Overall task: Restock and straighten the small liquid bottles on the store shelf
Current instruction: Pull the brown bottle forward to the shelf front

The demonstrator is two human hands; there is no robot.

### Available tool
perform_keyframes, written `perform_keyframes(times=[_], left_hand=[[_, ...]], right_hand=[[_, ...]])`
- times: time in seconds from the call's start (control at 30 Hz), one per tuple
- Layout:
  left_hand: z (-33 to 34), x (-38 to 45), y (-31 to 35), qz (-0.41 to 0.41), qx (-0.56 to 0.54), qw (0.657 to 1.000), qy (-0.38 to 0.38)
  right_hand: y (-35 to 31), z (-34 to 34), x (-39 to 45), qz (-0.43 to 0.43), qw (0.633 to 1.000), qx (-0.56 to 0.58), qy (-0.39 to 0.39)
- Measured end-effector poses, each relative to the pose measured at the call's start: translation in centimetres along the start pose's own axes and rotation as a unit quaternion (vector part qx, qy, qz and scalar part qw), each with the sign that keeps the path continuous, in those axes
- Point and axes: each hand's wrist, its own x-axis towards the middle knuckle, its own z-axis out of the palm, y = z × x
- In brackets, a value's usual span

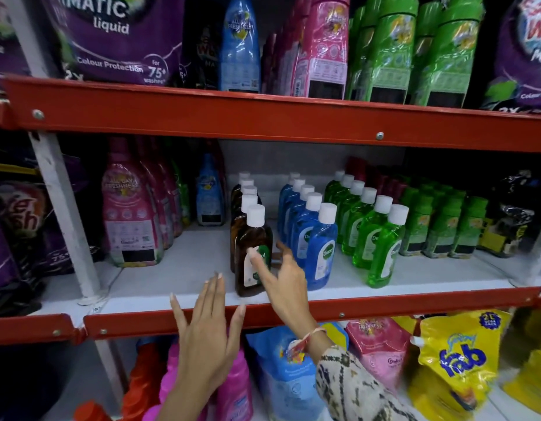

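straightening step: right hand (281, 278) spread, fingertip touching front brown bottle (253, 256) at frame centre; left hand (207, 332) flat, empty. next, probably square it with its row.

Glossy clear plastic bottles (321, 247); painted red metal shelf edge (263, 117).

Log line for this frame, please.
stage: straightening | right hand: open, fingers at front brown bottle | left hand: open, empty, at shelf edge

"Dettol" on blue bottle (321, 247), seemingly
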Motion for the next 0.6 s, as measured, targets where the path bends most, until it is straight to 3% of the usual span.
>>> perform_keyframes(times=[0.13,0.3,0.5,0.6], left_hand=[[-1.2,1.7,2.7,-0.065,-0.152,0.983,-0.077],[-1.4,3.5,3.6,-0.120,-0.230,0.956,-0.140],[-3.1,3.8,3.7,-0.168,-0.375,0.901,-0.141],[-3.2,3.5,4.0,-0.163,-0.374,0.903,-0.136]], right_hand=[[0.6,-1.2,-0.2,-0.005,0.999,-0.019,-0.042],[0.4,-1.7,-0.6,-0.028,0.999,-0.027,-0.028],[1.2,-2.4,-1.2,-0.074,0.996,-0.012,-0.051],[1.4,-3.2,-1.2,-0.088,0.994,-0.015,-0.067]])
